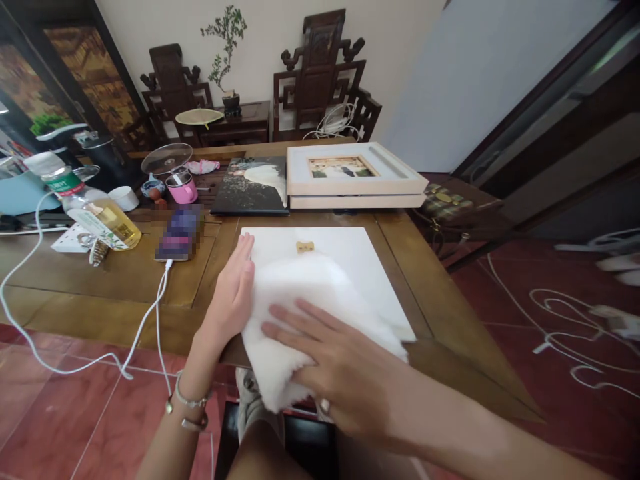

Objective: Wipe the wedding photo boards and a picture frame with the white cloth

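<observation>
A flat white panel [345, 243] lies on the wooden table's near edge, with a small brass-coloured hanger plate [305, 247] near its far edge. Across its lower half is spread a fluffy white cloth [313, 280], which hangs over the front edge. My right hand [320, 347] rests on this cloth with fingers spread and flat, slightly smeared by motion; its thumb is mostly hidden. Against the panel's left edge, my left hand [233, 293] stands on its side with fingers stretched out along it.
Behind the panel are stacked light wood frames [357, 200] and a dark photo panel [253, 187]. On the left stand a bottle [107, 217], a pink mug [183, 189] and a phone [179, 233] with a white cable. Cables [565, 333] lie on the floor at right.
</observation>
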### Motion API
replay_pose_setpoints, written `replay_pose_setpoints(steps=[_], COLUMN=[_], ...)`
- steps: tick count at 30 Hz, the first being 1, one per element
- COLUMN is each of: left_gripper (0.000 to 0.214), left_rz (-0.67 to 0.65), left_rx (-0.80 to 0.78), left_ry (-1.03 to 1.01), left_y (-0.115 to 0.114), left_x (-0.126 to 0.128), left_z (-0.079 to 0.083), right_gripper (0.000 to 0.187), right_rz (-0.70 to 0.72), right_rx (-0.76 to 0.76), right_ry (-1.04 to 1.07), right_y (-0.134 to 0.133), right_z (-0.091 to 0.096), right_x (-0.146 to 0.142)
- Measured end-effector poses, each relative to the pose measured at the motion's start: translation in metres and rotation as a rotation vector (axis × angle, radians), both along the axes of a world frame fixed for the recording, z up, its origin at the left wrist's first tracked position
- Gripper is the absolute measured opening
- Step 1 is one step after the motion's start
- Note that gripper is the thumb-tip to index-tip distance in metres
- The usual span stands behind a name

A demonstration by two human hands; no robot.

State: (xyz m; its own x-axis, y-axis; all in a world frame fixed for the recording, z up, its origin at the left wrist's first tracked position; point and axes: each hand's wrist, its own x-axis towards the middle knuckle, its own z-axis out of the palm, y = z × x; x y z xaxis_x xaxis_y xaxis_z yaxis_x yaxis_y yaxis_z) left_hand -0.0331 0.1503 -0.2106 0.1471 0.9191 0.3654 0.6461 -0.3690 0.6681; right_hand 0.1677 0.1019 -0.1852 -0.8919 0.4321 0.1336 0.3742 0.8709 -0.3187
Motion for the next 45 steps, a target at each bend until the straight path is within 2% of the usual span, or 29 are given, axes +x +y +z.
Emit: replay_pose_setpoints(steps=[3, 5, 8, 11, 14, 18, 21, 24, 29, 33, 36, 40, 43, 45], left_gripper=[0.055, 0.053, 0.048, 0.043, 0.039, 0.033, 0.034, 0.039, 0.04, 0.04, 0.04, 0.041, 0.04, 0.04], left_rz=[-0.031, -0.032, -0.035, -0.046, -0.056, -0.069, -0.073, -0.062, -0.049, -0.046, -0.042, -0.033, -0.027, -0.018], left_rx=[-0.057, -0.083, -0.088, -0.078, -0.044, -0.002, -0.001, -0.018, -0.047, -0.044, -0.044, -0.046, -0.052, -0.056], left_ry=[0.104, 0.174, 0.246, 0.282, 0.29, 0.28, 0.273, 0.283, 0.309, 0.311, 0.319, 0.336, 0.352, 0.359], left_y=[0.001, 0.0, -0.001, 0.001, 0.004, 0.007, 0.008, 0.006, 0.002, 0.0, 0.0, 0.004, 0.008, 0.009], left_x=[0.0, 0.0, 0.0, -0.001, 0.0, 0.004, 0.005, 0.0, -0.012, -0.016, -0.014, -0.01, -0.009, -0.01], left_z=[-0.002, -0.003, -0.003, -0.003, -0.003, -0.006, -0.009, -0.011, -0.01, -0.01, -0.009, -0.007, -0.004, -0.002], right_gripper=[0.039, 0.043, 0.041, 0.035, 0.034, 0.036, 0.032, 0.028, 0.025, 0.023, 0.021, 0.021, 0.034, 0.046], right_rz=[-0.07, -0.154, -0.284, -0.385, -0.392, -0.336, -0.375, -0.42, -0.563, -0.658, -0.583, -0.369, -0.241, -0.222], right_rx=[-0.024, 0.001, 0.064, 0.044, -0.025, -0.071, -0.11, -0.163, -0.181, -0.12, 0.003, 0.142, 0.146, 0.129], right_ry=[0.016, 0.027, 0.032, 0.046, 0.087, 0.17, 0.197, 0.216, 0.22, 0.148, 0.142, 0.131, 0.144, 0.139], right_y=[-0.005, 0.002, 0.029, 0.067, 0.1, 0.12, 0.123, 0.122, 0.115, 0.095, 0.063, 0.008, -0.022, -0.031], right_z=[0.009, 0.013, 0.01, 0.007, 0.007, 0.008, 0.007, 0.01, 0.012, 0.001, -0.007, -0.009, -0.007, -0.005], right_x=[0.016, 0.023, 0.023, 0.006, -0.021, -0.052, -0.057, -0.044, 0.006, 0.049, 0.066, 0.076, 0.088, 0.098])
